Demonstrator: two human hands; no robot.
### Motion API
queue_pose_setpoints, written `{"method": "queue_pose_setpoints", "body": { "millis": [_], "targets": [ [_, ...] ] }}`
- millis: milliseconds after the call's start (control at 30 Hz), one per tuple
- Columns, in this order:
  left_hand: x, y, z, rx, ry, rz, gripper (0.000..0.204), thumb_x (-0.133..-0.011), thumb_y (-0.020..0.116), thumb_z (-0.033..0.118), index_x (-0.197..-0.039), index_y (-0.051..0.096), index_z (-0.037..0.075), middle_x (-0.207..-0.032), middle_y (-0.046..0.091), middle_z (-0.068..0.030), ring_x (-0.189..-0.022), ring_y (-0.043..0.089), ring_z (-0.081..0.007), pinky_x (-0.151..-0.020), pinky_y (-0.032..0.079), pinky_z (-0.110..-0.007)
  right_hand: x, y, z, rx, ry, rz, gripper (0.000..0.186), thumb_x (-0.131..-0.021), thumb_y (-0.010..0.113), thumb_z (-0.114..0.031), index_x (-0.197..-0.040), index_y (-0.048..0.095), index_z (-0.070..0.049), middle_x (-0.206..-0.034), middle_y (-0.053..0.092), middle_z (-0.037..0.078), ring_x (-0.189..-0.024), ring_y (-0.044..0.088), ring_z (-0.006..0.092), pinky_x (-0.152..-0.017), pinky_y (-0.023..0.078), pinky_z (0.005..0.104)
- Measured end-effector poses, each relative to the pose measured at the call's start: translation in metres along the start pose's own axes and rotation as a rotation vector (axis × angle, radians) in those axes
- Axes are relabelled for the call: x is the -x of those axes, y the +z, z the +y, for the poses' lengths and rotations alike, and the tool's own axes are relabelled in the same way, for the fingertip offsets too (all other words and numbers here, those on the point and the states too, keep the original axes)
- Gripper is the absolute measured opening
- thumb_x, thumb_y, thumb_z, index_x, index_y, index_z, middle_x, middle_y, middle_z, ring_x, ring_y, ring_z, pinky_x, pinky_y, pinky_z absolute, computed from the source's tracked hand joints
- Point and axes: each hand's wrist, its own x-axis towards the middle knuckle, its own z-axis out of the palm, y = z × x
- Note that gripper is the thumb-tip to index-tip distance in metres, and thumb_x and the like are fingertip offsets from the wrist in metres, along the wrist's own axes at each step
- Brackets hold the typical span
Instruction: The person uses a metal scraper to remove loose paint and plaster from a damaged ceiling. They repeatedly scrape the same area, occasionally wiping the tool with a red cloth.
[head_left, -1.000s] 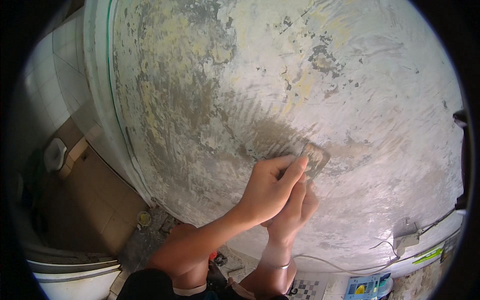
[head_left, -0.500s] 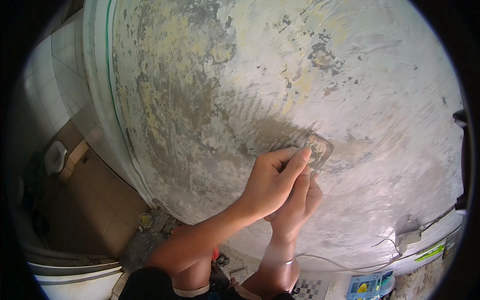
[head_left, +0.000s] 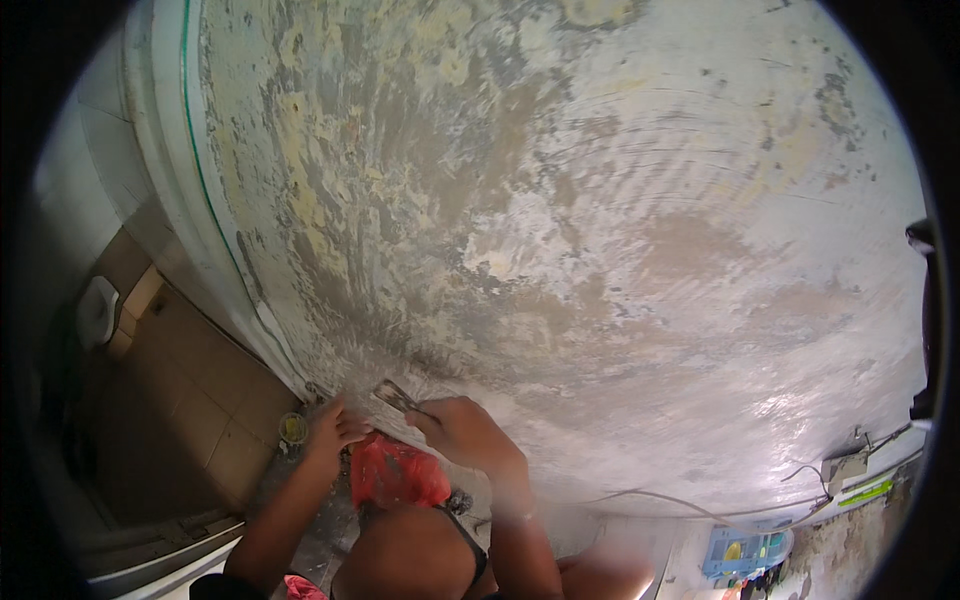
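In my right hand [head_left: 468, 435] is a scraper [head_left: 394, 393] with a flat, putty-smeared blade. The hand is closed around its handle, and the blade points up and left close to the lower part of the wall [head_left: 600, 250]. To its left, my left hand [head_left: 337, 432] is empty, its slightly blurred fingers apart. A crumpled red plastic bag [head_left: 398, 475] lies low between my forearms, just below both hands; what it contains cannot be made out.
Patchy grey, white and yellowish plaster covers the wall. At left are a door frame [head_left: 230, 290], a brown tiled floor [head_left: 190, 400] and a small round container [head_left: 293, 428]. A cable [head_left: 690, 515], a box [head_left: 845, 470] and a blue basket [head_left: 735, 550] are at lower right.
Both hands have moved down and left from the middle of the wall. My left hand has come off the scraper, which stays in my right hand. More of the red bag shows.
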Motion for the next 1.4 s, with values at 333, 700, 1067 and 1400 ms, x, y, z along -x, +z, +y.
{"method": "queue_pose_setpoints", "body": {
  "millis": [333, 700, 1067, 1400],
  "targets": [
    [-0.092, -0.161, -0.038, -0.327, 0.026, 0.051, 0.023, -0.097, 0.058, 0.021, -0.111, 0.060, 0.003, -0.090, 0.068, -0.0131, -0.074, 0.068, -0.0234, -0.068, 0.059, -0.039, -0.057, 0.119, 0.089, -0.007, 0.030, -0.367, 0.028, -0.098, 0.058, -0.029, -0.099, 0.070, -0.003, -0.088, 0.068, 0.023, -0.083, 0.066, 0.0413, -0.075, 0.051, 0.0472],
    [-0.073, -0.152, 0.064, -0.803, 0.271, 0.046, 0.026, -0.102, 0.060, 0.023, -0.122, 0.061, 0.006, -0.098, 0.067, -0.0097, -0.087, 0.067, -0.0190, -0.080, 0.056, -0.036, 0.033, 0.224, 0.217, 0.210, -0.159, -0.812, 0.029, -0.091, 0.056, -0.019, -0.106, 0.073, -0.001, -0.097, 0.072, 0.024, -0.092, 0.071, 0.0378, -0.078, 0.054, 0.0489],
    [0.007, -0.069, 0.058, -1.330, 0.550, -0.176, 0.022, -0.096, 0.063, 0.016, -0.113, 0.065, 0.002, -0.094, 0.071, -0.0169, -0.085, 0.070, -0.0298, -0.079, 0.055, -0.041, 0.112, 0.208, 0.241, 0.820, 0.133, -0.693, 0.019, -0.085, 0.066, -0.024, -0.093, 0.079, -0.013, -0.104, 0.076, 0.012, -0.097, 0.074, 0.0281, -0.081, 0.057, 0.0411],
    [0.069, 0.025, 0.017, -1.881, 0.877, -0.544, 0.019, -0.096, 0.064, 0.024, -0.105, 0.066, 0.007, -0.084, 0.068, -0.0189, -0.082, 0.067, -0.0407, -0.072, 0.051, -0.051, 0.136, 0.157, 0.143, 0.480, 0.146, -0.113, 0.025, -0.089, 0.062, -0.027, -0.092, 0.075, -0.007, -0.090, 0.075, 0.017, -0.086, 0.074, 0.0348, -0.074, 0.057, 0.0485]
  ]
}}
